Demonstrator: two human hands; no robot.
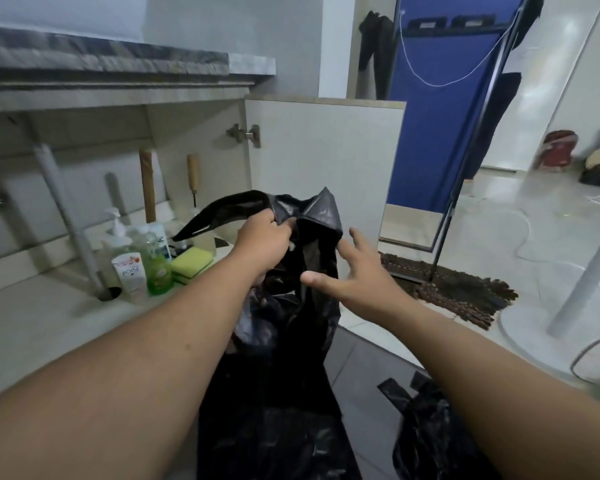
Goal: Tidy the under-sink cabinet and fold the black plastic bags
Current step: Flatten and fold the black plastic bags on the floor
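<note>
Head cam view, looking down at both arms stretched out in front of the open cabinet (174, 306) under the sink. Left hand (262, 242) is near dead center, fingers curled tight around the top edge of a black plastic bag (291, 341), holding it up so the rest hangs straight down toward 6 o'clock. One handle loop sticks out toward 9 o'clock from the fist, and a pointy corner pokes up around 12. Right hand (357, 271) sits just off at 3 o'clock from the bag, fingers spread wide and holding nothing, thumb close to the plastic; can't tell if it's actually touching. A second black bag (426, 431) lies crumpled on the floor tiles down at 5 o'clock.

Inside the cabinet at about 9 o'clock from the hands: a green soap bottle (158, 271), a white tube (132, 277), a pump bottle (116, 233) and a yellow sponge (192, 263), all bunched beside the gray drain pipe (66, 220). Cabinet door (323, 161) hangs open at 12 o'clock. Dark floor mat (458, 292) off at 3 o'clock.
</note>
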